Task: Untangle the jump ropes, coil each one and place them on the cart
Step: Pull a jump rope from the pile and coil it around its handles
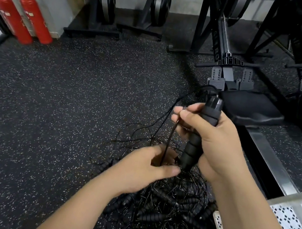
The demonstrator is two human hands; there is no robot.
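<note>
Gym floor, two red extinguishers, tangled ropes

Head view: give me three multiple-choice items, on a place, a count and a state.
1. The tangled pile of black jump ropes lies: A on the speckled rubber floor; B on the cart; C on a seat.
2. Red fire extinguishers in view: A one; B two; C four.
3. The right hand: A hangs open; B grips a black foam handle; C presses the floor.
A, the ropes sprawl on the floor; B, two stand side by side; B, it wraps round the handle.
</note>
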